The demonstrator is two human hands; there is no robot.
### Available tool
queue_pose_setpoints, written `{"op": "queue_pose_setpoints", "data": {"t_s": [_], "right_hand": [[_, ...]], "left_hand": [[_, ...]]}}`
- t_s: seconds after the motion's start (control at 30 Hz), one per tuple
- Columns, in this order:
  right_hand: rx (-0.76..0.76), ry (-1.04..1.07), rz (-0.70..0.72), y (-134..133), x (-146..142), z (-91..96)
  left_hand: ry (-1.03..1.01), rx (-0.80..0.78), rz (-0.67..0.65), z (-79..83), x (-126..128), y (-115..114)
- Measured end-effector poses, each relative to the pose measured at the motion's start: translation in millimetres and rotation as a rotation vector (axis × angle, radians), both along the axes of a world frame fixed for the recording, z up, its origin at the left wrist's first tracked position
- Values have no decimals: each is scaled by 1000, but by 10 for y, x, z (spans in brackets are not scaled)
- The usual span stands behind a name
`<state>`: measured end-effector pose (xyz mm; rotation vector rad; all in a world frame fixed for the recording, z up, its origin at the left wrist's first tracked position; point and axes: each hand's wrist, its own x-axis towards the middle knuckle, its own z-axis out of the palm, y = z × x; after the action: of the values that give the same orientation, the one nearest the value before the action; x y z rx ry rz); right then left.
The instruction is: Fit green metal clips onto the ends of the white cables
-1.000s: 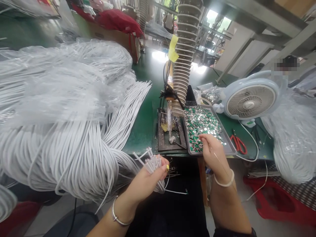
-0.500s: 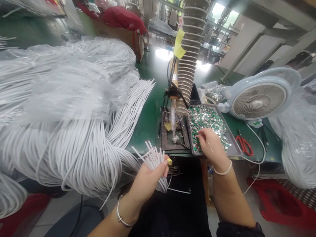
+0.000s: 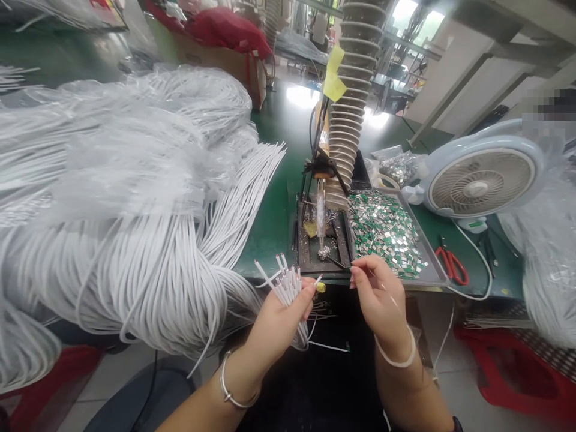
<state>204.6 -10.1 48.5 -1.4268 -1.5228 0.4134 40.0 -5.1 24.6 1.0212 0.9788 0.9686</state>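
Your left hand [image 3: 281, 321]: grip closed on white cable ends [image 3: 288, 288]. Your right hand [image 3: 380, 300]: grip pinched, hold unclear; just beyond it, a metal tray [image 3: 434, 270] of green-silver pieces [image 3: 382, 234] on the green counter [image 3: 270, 228].

The heap of white cables [image 3: 135, 270] walled off the left hand [image 3: 281, 321] on its outer side, while the soldering iron [image 3: 320, 216] and its stand [image 3: 306, 258] blocked the way straight ahead. A narrow strip of green surface [image 3: 270, 240] lay open beside the stand; the metal tray [image 3: 436, 273] sat just beyond the right hand [image 3: 380, 300].
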Motion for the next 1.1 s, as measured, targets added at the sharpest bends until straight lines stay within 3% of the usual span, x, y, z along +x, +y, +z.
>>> {"op": "queue_pose_setpoints", "data": {"t_s": [0.4,0.83,1.1], "right_hand": [[-206,214,206,-29,-305,24],[-234,270,198,-36,-328,39],[-529,548,213,-24,-315,-37]], "left_hand": [[-98,76,31,16,32,3],[-42,145,7,74,27,1],[-36,168,-42,107,64,-16]]}}
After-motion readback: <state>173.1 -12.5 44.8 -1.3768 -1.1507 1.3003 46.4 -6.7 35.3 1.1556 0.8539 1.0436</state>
